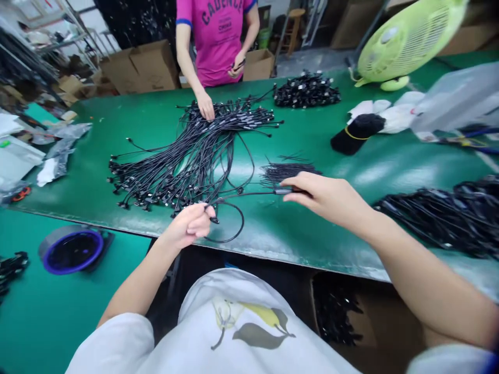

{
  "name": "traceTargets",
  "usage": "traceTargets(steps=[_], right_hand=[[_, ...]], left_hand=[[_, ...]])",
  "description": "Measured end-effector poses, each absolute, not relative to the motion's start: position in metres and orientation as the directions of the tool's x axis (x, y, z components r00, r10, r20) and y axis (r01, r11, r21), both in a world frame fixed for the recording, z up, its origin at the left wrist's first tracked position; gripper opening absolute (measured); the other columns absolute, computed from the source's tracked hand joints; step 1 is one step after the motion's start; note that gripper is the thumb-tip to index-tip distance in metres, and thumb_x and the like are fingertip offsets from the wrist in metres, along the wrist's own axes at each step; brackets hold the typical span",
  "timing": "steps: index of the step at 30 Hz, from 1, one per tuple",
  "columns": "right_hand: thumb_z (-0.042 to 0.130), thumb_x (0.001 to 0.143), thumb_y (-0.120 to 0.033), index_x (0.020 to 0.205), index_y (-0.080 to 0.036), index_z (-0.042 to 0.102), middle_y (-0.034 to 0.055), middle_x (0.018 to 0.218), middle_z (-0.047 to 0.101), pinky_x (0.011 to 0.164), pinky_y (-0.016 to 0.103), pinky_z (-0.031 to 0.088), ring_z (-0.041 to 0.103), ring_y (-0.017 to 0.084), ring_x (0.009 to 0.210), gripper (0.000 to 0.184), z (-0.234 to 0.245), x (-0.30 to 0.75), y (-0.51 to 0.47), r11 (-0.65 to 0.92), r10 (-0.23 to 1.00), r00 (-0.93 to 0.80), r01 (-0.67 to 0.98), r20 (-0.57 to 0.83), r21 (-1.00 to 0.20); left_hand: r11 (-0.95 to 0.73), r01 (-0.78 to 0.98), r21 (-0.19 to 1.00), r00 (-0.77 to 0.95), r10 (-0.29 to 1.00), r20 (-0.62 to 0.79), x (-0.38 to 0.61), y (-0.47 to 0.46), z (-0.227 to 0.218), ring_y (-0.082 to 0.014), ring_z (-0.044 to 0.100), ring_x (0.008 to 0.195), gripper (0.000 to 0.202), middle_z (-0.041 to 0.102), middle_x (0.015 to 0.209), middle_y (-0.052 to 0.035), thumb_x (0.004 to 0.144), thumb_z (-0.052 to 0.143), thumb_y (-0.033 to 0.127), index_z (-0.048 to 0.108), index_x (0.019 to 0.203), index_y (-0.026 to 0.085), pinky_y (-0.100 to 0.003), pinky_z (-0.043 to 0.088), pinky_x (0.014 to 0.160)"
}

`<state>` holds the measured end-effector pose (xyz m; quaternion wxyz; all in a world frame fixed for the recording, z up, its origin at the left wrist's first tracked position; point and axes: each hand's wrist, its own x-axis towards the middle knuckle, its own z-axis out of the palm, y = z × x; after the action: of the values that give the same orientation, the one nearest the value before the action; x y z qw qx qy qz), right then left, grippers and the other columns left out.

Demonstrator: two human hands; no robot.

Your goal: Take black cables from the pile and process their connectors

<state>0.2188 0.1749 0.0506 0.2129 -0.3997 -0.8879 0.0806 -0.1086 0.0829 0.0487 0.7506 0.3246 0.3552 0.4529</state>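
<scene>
A single thin black cable [243,223] hangs in a slack loop between a person's two bare hands at the near edge of a green-topped work bench [323,244]. The left hand [189,224] is closed in a narrow grip on one end, fingers curled, with a small black plug [214,220] poking past the fingertips. The right hand [326,198], reaching across the bench, pinches a black moulded connector [283,190] between thumb and forefinger. Held at both ends, the cable appears to be lifted apart from its neighbours so that its full length can be handled alone.

Just beyond the left hand, a wide fan of matching black cables [183,161] spreads across the bench, many plug ends gathered along its left side, apparently laid out so the ends stay easy to reach. A tight sheaf of thin black wire ends [286,172] lies just past the right hand, and a dense pile of black cables [440,218] sits to the right. Farther off is a heap of black connectors [306,91].

Across the bench, a co-worker in a magenta T-shirt [216,41] rests one hand [205,105] on the fan's far ends and holds a small black item [238,64] in the other. A lime-green electric fan [405,41] stands at far right. An open cardboard box [374,322] below the near edge holds more black parts.
</scene>
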Motion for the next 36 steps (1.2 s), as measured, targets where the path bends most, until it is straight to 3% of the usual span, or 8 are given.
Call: traceTargets(steps=[5,11,14,19,23,27,32,36], right_hand=[[0.036,0.096,-0.047,0.111,-0.038,0.067,0.0045,0.09,0.068,0.068,0.039,0.05,0.066,0.026,0.081,0.036,0.03,0.236,0.175,0.652,0.755,-0.522,0.657,0.397,-0.379],[0.028,0.1,-0.037,0.108,-0.022,0.069,0.0084,0.089,0.07,0.055,0.032,0.042,0.067,0.024,0.077,0.044,0.035,0.232,0.161,0.662,0.71,-0.564,0.739,0.422,-0.126],[0.037,0.098,-0.028,0.085,-0.019,0.067,0.0047,0.074,0.068,0.054,0.028,0.039,0.063,0.017,0.062,0.035,0.041,0.211,0.137,0.841,0.522,-0.776,0.538,0.353,-0.06],[0.041,0.097,-0.026,0.072,-0.018,0.06,0.0004,0.064,0.061,0.055,0.023,0.033,0.053,0.01,0.056,0.033,0.054,0.165,0.113,0.894,0.396,-0.869,0.292,0.296,-0.339],[0.058,0.09,-0.044,0.085,-0.018,0.061,0.0023,0.078,0.06,0.067,0.025,0.041,0.055,0.013,0.073,0.026,0.038,0.149,0.129,0.653,0.73,-0.511,0.326,0.453,-0.684],[0.056,0.087,-0.055,0.083,-0.019,0.056,-0.0009,0.074,0.052,0.062,0.025,0.043,0.049,0.011,0.065,0.036,0.008,0.132,0.132,0.187,0.944,-0.272,-0.013,0.184,-0.982],[0.066,0.081,-0.051,0.071,-0.017,0.05,-0.0081,0.059,0.03,0.041,0.018,0.016,0.017,0.003,0.046,0.038,0.004,0.118,0.122,-0.234,0.962,-0.235,-0.458,-0.137,-0.858],[0.072,0.075,-0.056,0.072,-0.017,0.05,-0.0061,0.065,0.037,0.039,0.014,0.023,0.027,0.002,0.048,0.045,0.009,0.117,0.112,-0.358,0.918,-0.357,-0.563,-0.171,-0.745]], left_hand=[[0.145,-0.728,0.67,-0.025,0.971,-0.238,-0.139,0.083,0.069,-0.0026,0.019,0.035,0.03,0.022,0.048,0.0093,0.1,0.04,0.027,0.065,0.109,0.012,-0.009,0.029,0.038],[0.097,-0.744,0.662,0.002,0.99,-0.143,-0.14,0.087,0.064,-0.0014,0.033,0.039,0.033,0.038,0.053,0.0087,0.099,0.043,0.022,0.057,0.126,0.01,-0.009,0.037,0.045],[0.058,-0.497,0.866,0.035,0.998,-0.046,-0.118,0.091,0.051,-0.0035,0.048,0.049,0.035,0.055,0.067,0.0049,0.093,0.056,0.028,0.058,0.127,0.018,-0.015,0.046,0.055],[-0.065,0.177,0.982,0.32,0.947,0.005,-0.064,0.082,0.03,-0.0173,0.062,0.09,0.031,0.068,0.094,-0.0069,0.094,0.052,0.041,0.067,0.1,0.015,-0.029,0.048,0.085],[-0.026,0.047,0.999,0.392,0.92,0.006,-0.047,0.075,0.022,-0.0121,0.055,0.061,0.033,0.056,0.065,0.0013,0.096,0.045,0.044,0.059,0.087,0.016,-0.029,0.047,0.073],[0.077,-0.259,0.963,0.307,0.952,0.006,-0.034,0.08,0.018,-0.013,0.056,0.061,0.036,0.053,0.063,0.0018,0.094,0.048,0.049,0.055,0.081,0.016,-0.032,0.047,0.075],[0.22,-0.259,0.94,0.244,0.957,-0.157,-0.011,0.077,0.009,-0.0157,0.056,0.067,0.056,0.049,0.058,0.0005,0.088,0.042,0.068,0.045,0.063,0.018,-0.033,0.044,0.078],[0.208,-0.182,0.961,0.181,0.968,-0.175,-0.011,0.073,0.002,-0.0119,0.047,0.057,0.048,0.039,0.057,0.0063,0.087,0.047,0.065,0.042,0.074,0.02,-0.029,0.04,0.069]])
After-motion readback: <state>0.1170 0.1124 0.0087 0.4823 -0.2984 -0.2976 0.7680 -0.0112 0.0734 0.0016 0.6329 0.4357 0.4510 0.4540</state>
